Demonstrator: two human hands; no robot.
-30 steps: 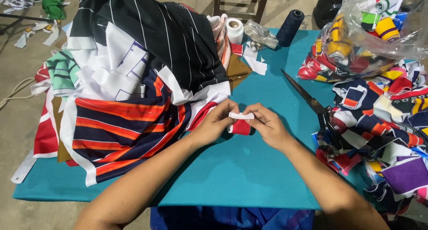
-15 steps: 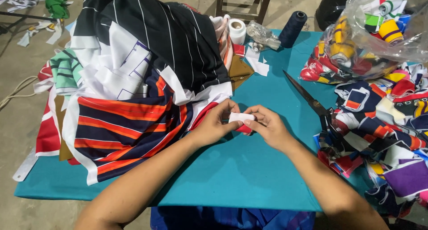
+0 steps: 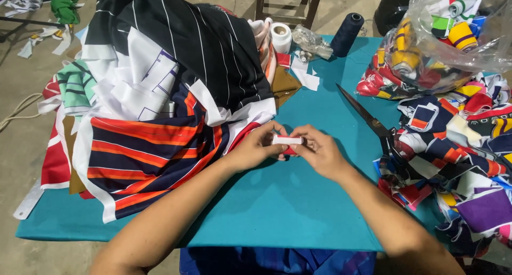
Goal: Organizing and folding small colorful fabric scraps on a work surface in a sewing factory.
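Teal cloth covering desk (image 3: pixel 298 211); both forearms resting across it, meeting at centre.

Left hand (image 3: pixel 255 147) and right hand (image 3: pixel 319 153) brought together, fingertips of both pinched on one small white strip (image 3: pixel 288 140). Red scrap (image 3: pixel 288 150) showing just beneath strip, partly hidden by fingers; probably one folded piece with the strip, but view too poor to confirm.

Change against half a second and one second earlier: slight. Hands at same spot on desk, same two-handed pinch. Strip now lying flatter and more level between fingertips; earlier looked more bunched, with red scrap more exposed below. Reads as small finger work on the piece, not a move to a new place. Nothing picked up, nothing put down.

Surroundings unchanged:
- Striped fabric pile (image 3: pixel 160 104), left of hands: black, white, navy and orange; edge just beside left hand.
- Scissors (image 3: pixel 368 118), right of hands: blades closed, lying apart from right hand, handles tucked against cut pieces.
- Heap of cut pieces (image 3: pixel 458 152) at right edge, many colours.
- Clear plastic bag (image 3: pixel 442 35) of rolled trims, far right.
- Dark thread cone (image 3: pixel 346 32) and white tape roll (image 3: pixel 280 36), far side of desk.
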